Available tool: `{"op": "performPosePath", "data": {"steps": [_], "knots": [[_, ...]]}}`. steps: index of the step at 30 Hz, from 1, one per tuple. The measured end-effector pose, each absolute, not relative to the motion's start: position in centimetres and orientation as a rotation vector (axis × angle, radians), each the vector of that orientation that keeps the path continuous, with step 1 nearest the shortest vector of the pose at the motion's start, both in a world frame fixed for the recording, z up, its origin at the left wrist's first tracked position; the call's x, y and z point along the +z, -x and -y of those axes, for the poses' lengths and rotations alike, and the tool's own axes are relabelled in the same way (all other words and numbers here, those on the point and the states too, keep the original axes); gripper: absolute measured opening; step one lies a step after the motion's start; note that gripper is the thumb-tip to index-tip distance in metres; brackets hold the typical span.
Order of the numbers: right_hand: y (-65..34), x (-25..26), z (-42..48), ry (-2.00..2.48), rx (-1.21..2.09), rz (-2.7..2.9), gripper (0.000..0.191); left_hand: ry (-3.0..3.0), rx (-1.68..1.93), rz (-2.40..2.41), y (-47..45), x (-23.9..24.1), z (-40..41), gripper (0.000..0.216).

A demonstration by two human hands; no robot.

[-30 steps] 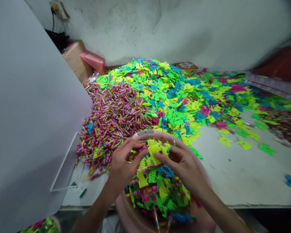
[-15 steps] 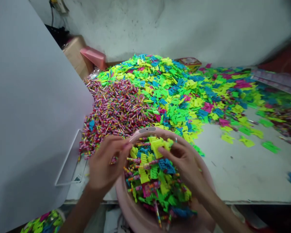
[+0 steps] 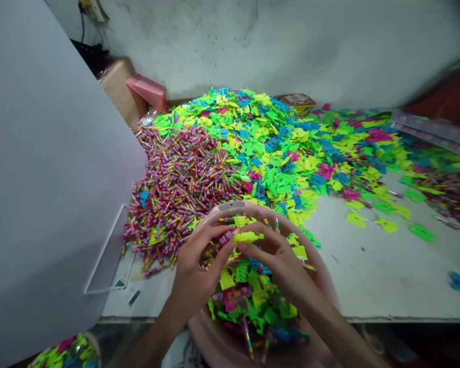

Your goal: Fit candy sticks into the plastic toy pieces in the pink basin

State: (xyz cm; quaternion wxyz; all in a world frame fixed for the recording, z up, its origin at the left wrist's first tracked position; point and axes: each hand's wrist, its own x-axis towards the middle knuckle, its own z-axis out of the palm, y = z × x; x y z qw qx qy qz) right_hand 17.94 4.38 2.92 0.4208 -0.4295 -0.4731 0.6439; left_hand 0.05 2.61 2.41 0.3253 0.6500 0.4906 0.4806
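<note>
White tbl (image 3: 368, 276) w/ pile of multicol. tubes (image 3: 180, 179), heap of plastic pcs (image 3: 260, 135) (neon, mostly) touching it.

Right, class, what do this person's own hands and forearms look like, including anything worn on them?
The left hand and right hand are ungloved. The left forearm and right forearm are bare, with no sleeve, watch or bracelet in view. Blur hides finer details.

This looks like a workshop: neon flat plastic pieces (image 3: 279, 179) lie heaped mid-frame on a white table (image 3: 368, 271) before a stained grey wall (image 3: 291, 51).
</note>
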Motion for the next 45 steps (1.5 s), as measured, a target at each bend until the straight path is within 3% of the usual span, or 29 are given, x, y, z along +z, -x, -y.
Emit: {"op": "performPosePath", "data": {"steps": [4,9,14,20,27,36,45], "knots": [[-17.9,3.4,-4.3,1.104,1.472,1.429,0.025,-1.868,1.345,-1.315,0.3,2.4,-2.5,0.019],[-18.2,3.3,-4.4,1.176,1.688,1.32,0.045,-2.151,1.415,-1.125,0.4,2.5,-2.6,0.032],[-18.2,2.9,-4.7,1.139,1.784,1.11,0.041,-2.037,1.345,-1.127,0.5,2.6,-2.5,0.034],[-18.2,2.1,-5.2,1.232,1.471,1.259,0.027,-1.65,1.263,-1.312,0.5,2.1,-2.2,0.021],[-18.1,2.8,-4.3,1.243,1.012,1.638,0.01,-1.884,1.267,-1.396,-0.2,2.6,-2.3,0.01],[-17.8,2.9,-3.3,1.219,0.69,1.824,0.01,-2.152,1.301,-1.423,-0.5,3.0,-1.8,0.021],[-18.8,3.2,-3.3,1.038,0.658,2.013,0.013,-2.219,1.179,-1.398,-0.2,2.7,-1.6,0.013]]}}
